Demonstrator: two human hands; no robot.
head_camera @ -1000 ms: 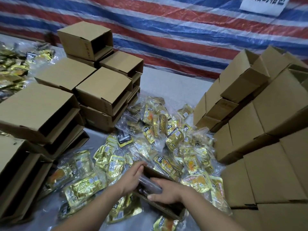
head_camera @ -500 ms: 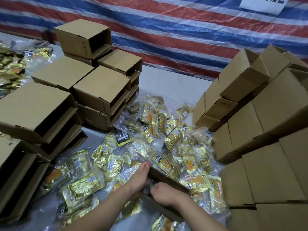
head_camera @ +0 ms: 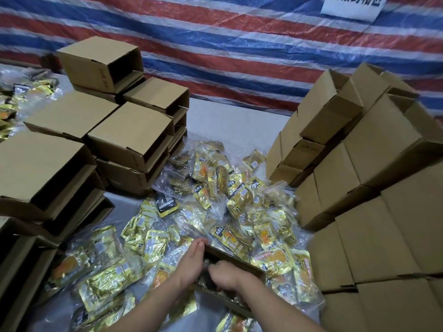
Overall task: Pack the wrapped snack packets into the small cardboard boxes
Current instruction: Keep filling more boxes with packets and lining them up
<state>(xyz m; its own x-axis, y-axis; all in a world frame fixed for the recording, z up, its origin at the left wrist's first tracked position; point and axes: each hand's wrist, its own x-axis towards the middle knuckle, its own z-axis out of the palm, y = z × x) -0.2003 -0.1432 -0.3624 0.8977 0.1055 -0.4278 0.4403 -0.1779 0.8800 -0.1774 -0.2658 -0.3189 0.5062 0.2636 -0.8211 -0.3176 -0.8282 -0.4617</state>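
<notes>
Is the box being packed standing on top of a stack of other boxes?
No. The box under both hands sits low among the loose snack packets, between the stacks of boxes on either side.

Red, white and blue striped tarpaulin (head_camera: 239,44) hung as the back wall. White paper sign (head_camera: 352,6) with dark writing, top right. Pale grey surface (head_camera: 230,123) below, evenly lit.

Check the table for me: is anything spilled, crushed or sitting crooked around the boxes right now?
Nothing looks spilled or damaged. The snack packets lie in a loose heap between the stacks. The top box of the far-left stack sits slightly skewed on the one below. Both hands, left hand and right hand, work at the open box.
</notes>
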